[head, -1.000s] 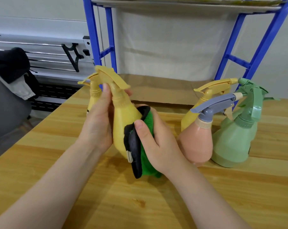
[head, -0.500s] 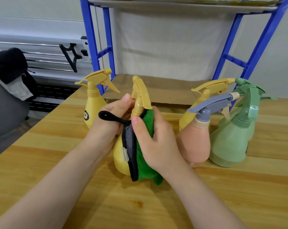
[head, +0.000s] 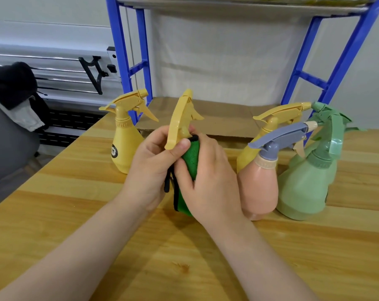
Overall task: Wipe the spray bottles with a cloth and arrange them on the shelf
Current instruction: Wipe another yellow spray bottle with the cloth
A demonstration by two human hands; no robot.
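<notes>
Fingers of the left hand [head: 150,168] are curled round the neck of a yellow spray bottle [head: 183,118], thumb tip pressed just under the rear end of the trigger head. Fingers of the right hand [head: 210,181] are wrapped round a green cloth [head: 189,158] with a black edge, which is held against the bottle's body; the body is hidden by cloth and hands. Both forearms are reached in from the lower corners and meet mid-table, palms turned toward each other. The bottle is held upright over the wooden table [head: 97,213], long axis near vertical, with the spray head running away from the camera and its nozzle end pointed up toward the shelf; whether the base touches the table cannot be told.

A second yellow bottle [head: 124,146] is stood upright just left of the hands, nozzle to the right. To the right, a pink bottle [head: 260,183] with a grey head, a third yellow bottle [head: 279,118] behind it and a green bottle [head: 306,183] are bunched together. A blue shelf frame [head: 127,61] is stood behind.
</notes>
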